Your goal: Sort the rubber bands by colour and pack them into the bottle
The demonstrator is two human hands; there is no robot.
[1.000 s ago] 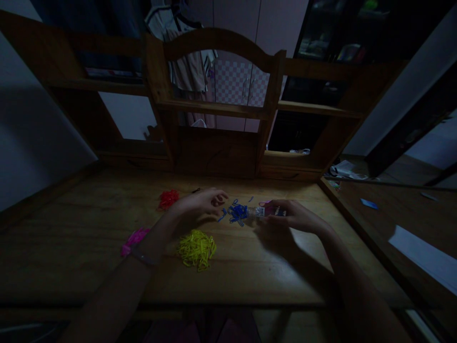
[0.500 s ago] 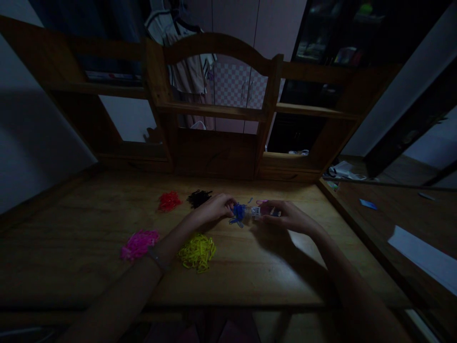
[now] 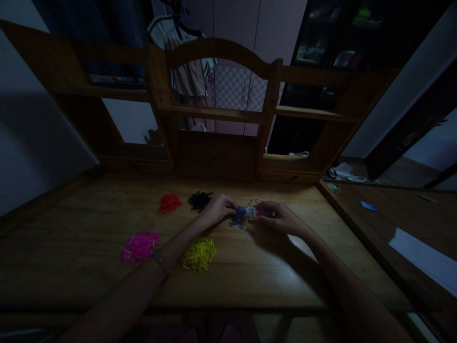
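My right hand [image 3: 282,218] is closed around a small clear container [image 3: 251,213] with a white label, lying on its side just over the desk. Its mouth points left, and blue paper clips [image 3: 241,212] show at that end. My left hand [image 3: 223,208] has its fingers pinched against these clips at the mouth; its fingertips are partly hidden. A few loose blue clips lie on the wood just below. Left of my hands are piles of black clips [image 3: 200,201] and red clips [image 3: 170,203]. Nearer to me are pink clips [image 3: 140,246] and yellow clips [image 3: 200,256], beside my left forearm.
A single pink clip [image 3: 261,200] lies behind my right hand. The wooden desk [image 3: 257,276] has a shelf unit [image 3: 217,114] along its back. To the right, a lower surface holds a blue card [image 3: 368,206] and a white sheet [image 3: 423,257].
The container has shifted slightly left, along with my right hand. More of the blue clips now appear within its mouth, and the bunch outside looks smaller. My left hand stays close by.
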